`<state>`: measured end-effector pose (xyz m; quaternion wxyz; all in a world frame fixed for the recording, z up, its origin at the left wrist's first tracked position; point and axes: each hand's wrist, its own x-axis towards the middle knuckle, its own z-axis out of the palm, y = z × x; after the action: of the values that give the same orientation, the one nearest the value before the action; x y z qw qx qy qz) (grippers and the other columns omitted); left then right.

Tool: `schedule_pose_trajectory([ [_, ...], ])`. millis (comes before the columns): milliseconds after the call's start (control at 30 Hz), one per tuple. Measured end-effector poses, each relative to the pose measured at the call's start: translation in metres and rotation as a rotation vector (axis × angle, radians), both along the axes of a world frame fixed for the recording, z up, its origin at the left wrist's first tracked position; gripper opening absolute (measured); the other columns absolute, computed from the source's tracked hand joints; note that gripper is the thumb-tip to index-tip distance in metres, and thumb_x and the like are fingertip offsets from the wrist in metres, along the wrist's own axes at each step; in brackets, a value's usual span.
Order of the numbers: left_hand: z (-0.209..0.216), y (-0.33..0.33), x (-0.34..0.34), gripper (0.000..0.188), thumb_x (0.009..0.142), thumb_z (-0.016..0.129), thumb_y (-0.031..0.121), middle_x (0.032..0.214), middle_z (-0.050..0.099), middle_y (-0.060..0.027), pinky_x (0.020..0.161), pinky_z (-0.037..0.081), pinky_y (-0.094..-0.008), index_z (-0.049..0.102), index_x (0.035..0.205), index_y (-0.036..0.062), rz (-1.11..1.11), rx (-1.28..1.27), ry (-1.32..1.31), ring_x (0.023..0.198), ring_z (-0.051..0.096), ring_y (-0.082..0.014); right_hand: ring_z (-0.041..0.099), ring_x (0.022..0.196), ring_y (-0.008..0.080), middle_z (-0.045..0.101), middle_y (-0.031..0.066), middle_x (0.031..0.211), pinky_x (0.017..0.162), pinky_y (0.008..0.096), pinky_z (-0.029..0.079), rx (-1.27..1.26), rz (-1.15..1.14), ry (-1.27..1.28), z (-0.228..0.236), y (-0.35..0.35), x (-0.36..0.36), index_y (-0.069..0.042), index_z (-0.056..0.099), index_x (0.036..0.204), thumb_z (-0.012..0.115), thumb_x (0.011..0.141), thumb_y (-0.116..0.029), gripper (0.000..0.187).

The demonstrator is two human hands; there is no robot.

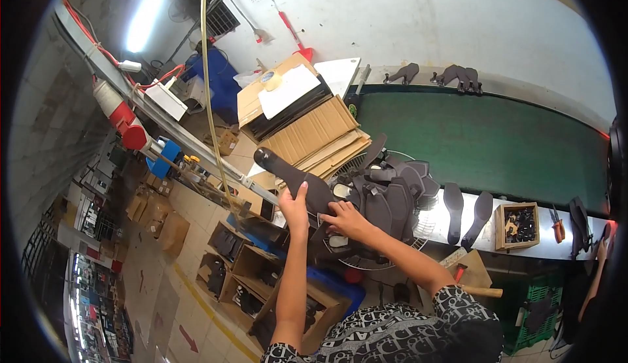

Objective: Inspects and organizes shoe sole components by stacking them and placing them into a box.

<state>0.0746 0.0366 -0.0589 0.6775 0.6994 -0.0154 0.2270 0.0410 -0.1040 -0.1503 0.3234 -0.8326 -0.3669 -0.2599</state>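
A dark grey shoe sole (pixel 284 170) with a glossy dark heel end is held up at the middle, tilted with its heel to the upper left. My left hand (pixel 294 212) grips its side, thumb lying across the top face. At the sole's wide front end, my right hand (pixel 347 220) has its fingers closed around the edge. Just right of my hands, a pile of similar dark soles (pixel 386 199) fills a round wire basket (pixel 426 222). Some pieces in the pile show pale patches.
A green conveyor belt (pixel 484 140) runs behind the basket. Two soles (pixel 453 212) and a wooden box of small dark parts (pixel 499 227) lie along its near ledge. Flattened cardboard (pixel 314 134) is stacked at the back left. A hammer (pixel 483 291) lies at right; cardboard boxes (pixel 252 265) stand below left.
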Motion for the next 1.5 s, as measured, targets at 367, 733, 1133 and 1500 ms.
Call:
schedule_pose_trajectory([
  [367, -0.001, 0.059, 0.035, 0.014, 0.083, 0.063, 0.001, 0.093, 0.065, -0.0083, 0.072, 0.051, -0.0286, 0.061, 0.096, -0.0028, -0.214, -0.354, 0.131, 0.08, 0.062, -0.0158, 0.053, 0.106, 0.0198, 0.057, 0.0038, 0.105, 0.088, 0.0315, 0.039, -0.18, -0.001, -0.077, 0.002, -0.095, -0.012, -0.008, 0.054, 0.092, 0.054, 0.072, -0.008, 0.02],
  [733, -0.005, 0.047, 0.015, 0.016, 0.083, 0.065, 0.005, 0.093, 0.064, -0.0049, 0.077, 0.046, -0.0244, 0.061, 0.097, -0.0022, -0.18, -0.325, 0.035, 0.082, 0.058, -0.0109, 0.042, 0.121, 0.0298, 0.041, 0.0109, 0.135, 0.098, 0.0459, 0.034, -0.255, 0.016, -0.043, 0.015, -0.049, -0.051, -0.013, 0.057, 0.112, 0.063, 0.078, -0.027, 0.037],
  [1133, 0.039, 0.088, -0.058, 0.032, 0.086, 0.06, 0.005, 0.107, 0.06, -0.0102, 0.084, 0.048, -0.0352, 0.051, 0.115, -0.0016, 0.033, -0.507, -0.103, 0.094, 0.06, -0.0219, 0.031, 0.128, 0.0384, 0.028, 0.0203, 0.144, 0.097, 0.058, 0.028, -0.245, -0.37, 0.331, -0.019, -0.097, -0.031, -0.007, 0.057, 0.102, 0.058, 0.072, -0.002, 0.031],
  [1500, -0.016, 0.044, -0.179, 0.034, 0.089, 0.059, 0.015, 0.12, 0.055, -0.0132, 0.094, 0.045, -0.0422, 0.049, 0.118, -0.0008, -0.108, -0.704, 0.245, 0.109, 0.055, -0.0252, 0.054, 0.101, 0.0126, 0.057, 0.0084, 0.12, 0.082, 0.0278, 0.043, 1.599, 0.322, 1.145, 0.04, 0.02, -0.103, -0.002, 0.05, 0.119, 0.057, 0.092, -0.024, 0.036],
])
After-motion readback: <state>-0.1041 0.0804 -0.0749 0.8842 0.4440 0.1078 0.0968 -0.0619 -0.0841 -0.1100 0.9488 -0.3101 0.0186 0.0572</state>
